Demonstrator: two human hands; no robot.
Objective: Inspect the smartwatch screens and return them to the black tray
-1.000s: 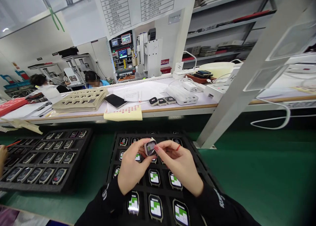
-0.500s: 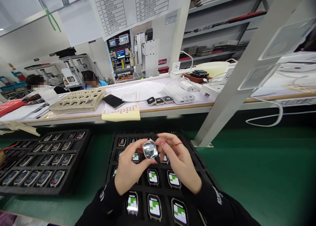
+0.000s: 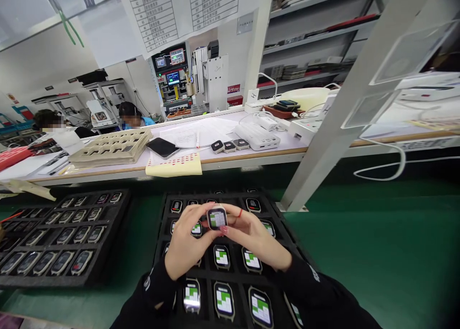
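Note:
Both hands pinch one small smartwatch body point(image 3: 217, 218) above a black compartment tray point(image 3: 163, 233). Its screen faces up and shows a green and white pattern. My left hand point(image 3: 185, 245) grips its left side; my right hand point(image 3: 257, 240) grips its right side with the thumb on the lower edge. Several watch bodies with lit green and white screens point(image 3: 224, 300) lie in the tray's cells under my hands. Black sleeves cover both forearms.
A second black tray point(image 3: 108, 252) of dark-screened watch bodies lies to the left on the green belt point(image 3: 377, 262). A white slanted post point(image 3: 323, 142) stands at right. Behind is a workbench point(image 3: 280, 154) with a beige tray stack point(image 3: 111, 149), phone, sticker sheet and power strips. Two people sit beyond.
The watch body was turned in my fingers from a tilted, edge-on pose to screen-up, and its screen now shows green and white. Both hands dropped slightly toward the tray.

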